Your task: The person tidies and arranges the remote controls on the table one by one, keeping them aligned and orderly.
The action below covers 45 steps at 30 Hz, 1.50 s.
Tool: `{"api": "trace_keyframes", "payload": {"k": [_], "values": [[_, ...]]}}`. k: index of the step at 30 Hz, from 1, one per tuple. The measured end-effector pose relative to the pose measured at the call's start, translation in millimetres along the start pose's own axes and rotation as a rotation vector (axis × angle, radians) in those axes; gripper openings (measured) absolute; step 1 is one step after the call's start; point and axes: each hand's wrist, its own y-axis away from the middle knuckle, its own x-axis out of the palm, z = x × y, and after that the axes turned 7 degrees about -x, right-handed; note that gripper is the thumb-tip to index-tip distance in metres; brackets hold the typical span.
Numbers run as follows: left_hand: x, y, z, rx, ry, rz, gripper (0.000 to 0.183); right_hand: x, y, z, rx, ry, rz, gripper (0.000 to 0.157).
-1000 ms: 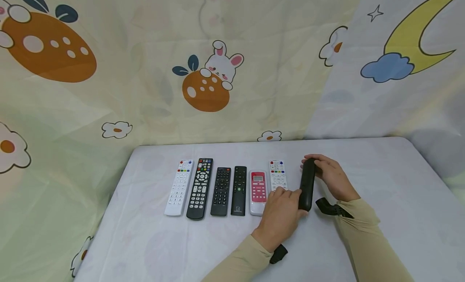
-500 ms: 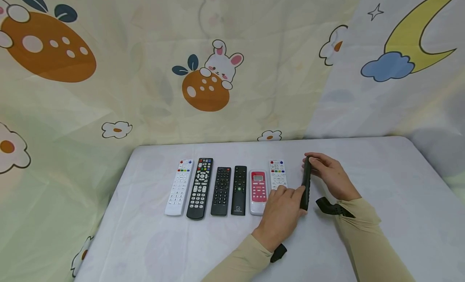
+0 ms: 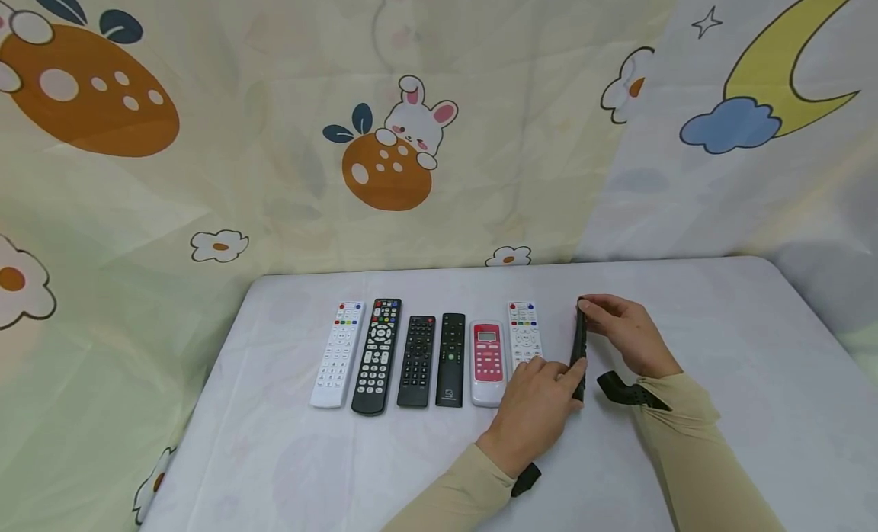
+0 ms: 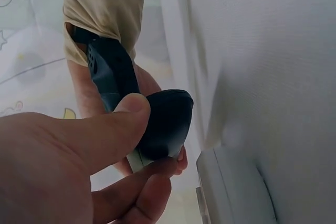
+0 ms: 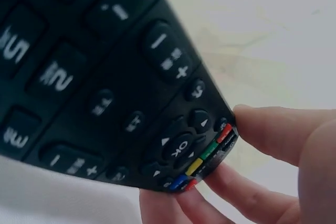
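A black remote control (image 3: 580,335) stands tilted on its long side, its narrow edge towards the head camera. My left hand (image 3: 531,414) pinches its near end between thumb and fingers. At the far end, my right hand (image 3: 626,330) pinches it too. The right wrist view shows the remote's button face, with number keys, an OK key (image 5: 182,149) and coloured keys. Its smooth dark end lies between thumb and fingers in the left wrist view. A white remote control (image 3: 524,326) lies beside my left hand, which hides its lower part.
Left of the hands, more remotes lie in a row: a white one with a red panel (image 3: 488,353), a slim black one (image 3: 450,360), a short black one (image 3: 416,360), a long black one (image 3: 377,357) and a white one (image 3: 338,357). White cloth covers the table (image 3: 329,471).
The black remote has turned from showing its broad back to standing nearly edge-on. Its near end and the left fingers have shifted slightly right. The row of other remotes stays put.
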Motion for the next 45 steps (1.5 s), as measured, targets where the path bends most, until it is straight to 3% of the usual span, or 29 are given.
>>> {"api": "trace_keyframes", "payload": {"k": [7, 17, 29, 45], "values": [[0.2, 0.4, -2.9, 0.001, 0.001, -0.002, 0.050, -1.2, 0, 0, 0.035, 0.026, -0.078, 0.059], [1.9, 1.6, -7.6, -0.046, -0.018, -0.029, 0.057, -0.1, 1, 8, 0.080, 0.142, -0.005, 0.062], [6.7, 0.8, -8.9, -0.138, -0.035, -0.068, 0.060, 2.8, -9, 10, -0.051, 0.376, 0.150, 0.046], [5.8, -5.5, -14.9, -0.160, -0.145, -0.021, 0.060, 6.6, -20, 10, -0.148, 0.563, 0.193, 0.033]]}}
